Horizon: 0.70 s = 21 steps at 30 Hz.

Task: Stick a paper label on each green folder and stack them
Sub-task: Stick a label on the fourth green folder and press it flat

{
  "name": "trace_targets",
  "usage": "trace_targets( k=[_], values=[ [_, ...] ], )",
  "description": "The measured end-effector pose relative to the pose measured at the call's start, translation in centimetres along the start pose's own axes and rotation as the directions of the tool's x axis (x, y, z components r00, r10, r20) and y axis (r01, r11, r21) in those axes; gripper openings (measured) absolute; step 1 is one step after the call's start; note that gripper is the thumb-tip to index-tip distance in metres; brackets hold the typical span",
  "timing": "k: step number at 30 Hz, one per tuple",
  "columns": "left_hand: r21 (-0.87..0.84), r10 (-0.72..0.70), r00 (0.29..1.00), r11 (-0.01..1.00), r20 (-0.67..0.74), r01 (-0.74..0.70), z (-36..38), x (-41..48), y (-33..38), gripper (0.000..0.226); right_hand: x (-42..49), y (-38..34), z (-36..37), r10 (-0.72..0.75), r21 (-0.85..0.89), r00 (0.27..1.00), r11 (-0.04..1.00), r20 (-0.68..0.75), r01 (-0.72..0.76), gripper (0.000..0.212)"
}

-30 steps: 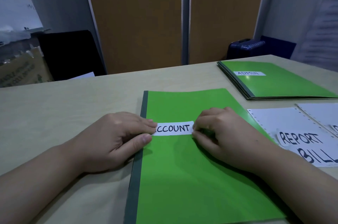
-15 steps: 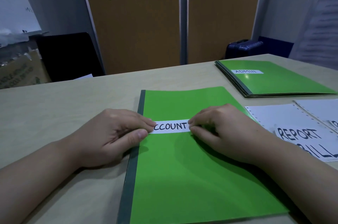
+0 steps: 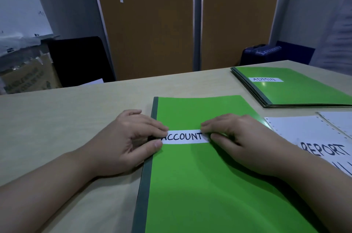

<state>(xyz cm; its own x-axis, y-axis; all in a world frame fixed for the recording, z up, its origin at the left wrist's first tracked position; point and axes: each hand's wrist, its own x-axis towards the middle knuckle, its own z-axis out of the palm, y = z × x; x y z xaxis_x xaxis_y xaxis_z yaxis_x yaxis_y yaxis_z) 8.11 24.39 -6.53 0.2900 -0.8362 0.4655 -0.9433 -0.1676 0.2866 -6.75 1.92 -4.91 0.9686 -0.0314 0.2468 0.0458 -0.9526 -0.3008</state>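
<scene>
Both hands [image 3: 125, 143] [image 3: 245, 143] press ACCOUNT label [image 3: 183, 136] (flat) onto green folder [image 3: 209, 185].

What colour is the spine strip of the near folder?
Dark grey-green spine strip, on the bright green folder; head view.

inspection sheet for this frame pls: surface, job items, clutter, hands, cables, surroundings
Surface: beige table, flat.
Job's things: green folder in front, ACCOUNT label on its cover; folder stack far right, top one labelled ADMIN; label sheet at right showing REPORT.
Clutter: nothing seen.
Hands: left hand and right hand each press one end of the label.
Cables: nothing seen.
Surroundings: brown panels, cardboard box, blue case.
</scene>
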Motion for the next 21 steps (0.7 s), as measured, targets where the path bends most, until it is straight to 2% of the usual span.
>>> trace_targets(
  k=[4, 7, 10, 12, 14, 16, 19, 21],
  values=[
    [-0.006, -0.066, 0.998, 0.998, -0.015, 0.065, 0.0, -0.1, -0.4, 0.035, 0.0, 0.0, 0.1, 0.022, -0.033, 1.0, 0.999, -0.005, -0.022, 0.027],
    [0.021, -0.087, 0.995, 0.996, -0.04, 0.088, -0.1, -0.1, -0.2, 0.043, 0.0, 0.1, -0.1, 0.043, -0.041, 0.999, 0.998, -0.03, -0.044, 0.027],
    [-0.023, -0.153, 0.985, 0.988, -0.084, 0.152, -0.4, -0.3, -0.4, 0.051, -0.1, 0.0, 0.0, 0.05, -0.032, 0.998, 0.998, -0.033, -0.051, 0.026],
    [-0.099, -0.272, 0.95, 0.961, -0.153, 0.259, -0.3, -0.4, -0.3, 0.048, 0.0, 0.2, 0.3, 0.019, -0.041, 1.0, 0.999, -0.013, -0.02, 0.028],
    [-0.249, -0.442, 0.872, 0.887, -0.212, 0.389, 0.4, 0.1, 0.1, 0.036, 0.3, 0.3, 0.5, 0.012, -0.044, 1.0, 0.999, -0.001, -0.012, 0.029],
    [-0.348, -0.588, 0.787, 0.789, -0.186, 0.507, 1.2, 1.1, 0.5, 0.028, 0.4, 0.4, 0.6, 0.024, -0.032, 1.0, 0.999, -0.008, -0.024, 0.029],
    [-0.214, -0.629, 0.77, 0.771, -0.104, 0.6, 1.7, 2.3, 0.5, 0.037, 0.5, 0.3, 0.5, 0.03, -0.029, 0.999, 0.999, -0.015, -0.03, 0.029],
    [-0.193, -0.657, 0.753, 0.745, -0.045, 0.639, 1.6, 2.8, -0.1, 0.043, 0.3, 0.4, 0.5, 0.024, -0.026, 1.0, 0.999, -0.011, -0.024, 0.031]
  ],
)
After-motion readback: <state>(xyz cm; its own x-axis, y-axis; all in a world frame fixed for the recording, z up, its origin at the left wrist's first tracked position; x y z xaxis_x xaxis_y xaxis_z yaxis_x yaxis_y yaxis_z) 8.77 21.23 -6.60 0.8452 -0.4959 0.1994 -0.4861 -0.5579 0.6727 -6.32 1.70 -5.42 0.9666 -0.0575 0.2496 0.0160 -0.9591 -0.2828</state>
